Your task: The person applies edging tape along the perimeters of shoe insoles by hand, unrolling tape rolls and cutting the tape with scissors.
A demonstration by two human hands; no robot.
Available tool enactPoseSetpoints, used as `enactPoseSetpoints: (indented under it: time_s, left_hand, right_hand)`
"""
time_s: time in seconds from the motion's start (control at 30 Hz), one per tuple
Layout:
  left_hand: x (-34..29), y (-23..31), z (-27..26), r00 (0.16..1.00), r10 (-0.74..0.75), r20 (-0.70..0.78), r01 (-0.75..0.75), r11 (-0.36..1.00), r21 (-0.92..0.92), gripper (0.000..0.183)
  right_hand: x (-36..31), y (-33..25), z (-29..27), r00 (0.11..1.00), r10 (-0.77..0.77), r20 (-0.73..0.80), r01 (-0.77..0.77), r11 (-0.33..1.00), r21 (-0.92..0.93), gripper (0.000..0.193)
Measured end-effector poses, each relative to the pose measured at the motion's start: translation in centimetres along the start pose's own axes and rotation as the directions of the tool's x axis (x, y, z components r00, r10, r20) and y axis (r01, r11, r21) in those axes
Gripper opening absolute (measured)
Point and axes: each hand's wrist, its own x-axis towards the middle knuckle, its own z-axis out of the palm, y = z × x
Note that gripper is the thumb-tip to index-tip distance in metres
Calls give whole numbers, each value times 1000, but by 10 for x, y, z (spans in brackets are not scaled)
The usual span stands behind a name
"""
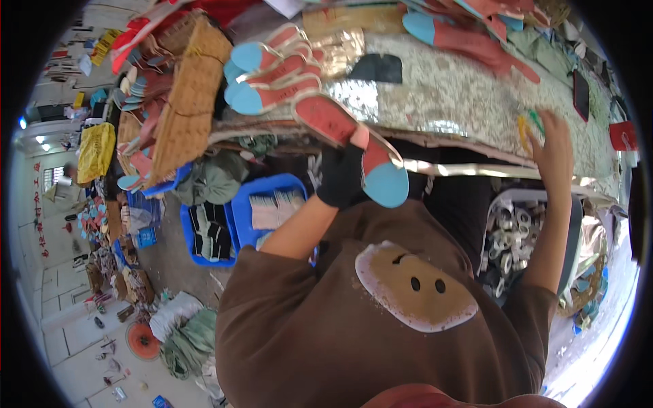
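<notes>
My left hand point(342, 173), in a black fingerless glove, grips a red shoe insole with a blue heel point(354, 146) at the near edge of the workbench point(442, 88). A fanned stack of similar red-and-blue insoles point(272, 68) lies just beyond it on the bench. Over at the right, my right hand point(552, 146) rests bare on the bench edge, its fingers next to small yellow and green pieces point(529, 126). Whether it holds them I cannot tell. My brown shirt fills the lower middle.
More red-and-blue insoles point(469, 37) lie at the bench's far side, with a black patch point(377, 68) between. Woven tan sheets point(190, 95) pile at the left. Blue bins point(269, 204) sit on the floor below; a container of small metal parts point(507, 238) stands under the bench at right.
</notes>
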Motion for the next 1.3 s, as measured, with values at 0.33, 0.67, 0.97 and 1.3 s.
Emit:
enactPoseSetpoints:
  time_s: [0.33,0.67,0.97,1.3]
  left_hand:
    - [-5,7,10,993,89,78,-104,968,227,17]
    - [-20,6,-12,966,-205,159,244,925,-291,60]
    - [4,16,-22,949,-178,261,165,984,71,59]
    - [185,65,-100,486,542,685,-519,-452,726,59]
  right_hand:
    - [-20,-210,11,983,-72,167,-109,500,859,21]
    - [-61,-231,48,839,-201,506,-501,77,862,34]
    - [-51,-255,44,871,-307,384,-229,438,869,20]
    - [-54,-199,41,840,-83,537,-508,231,830,17]
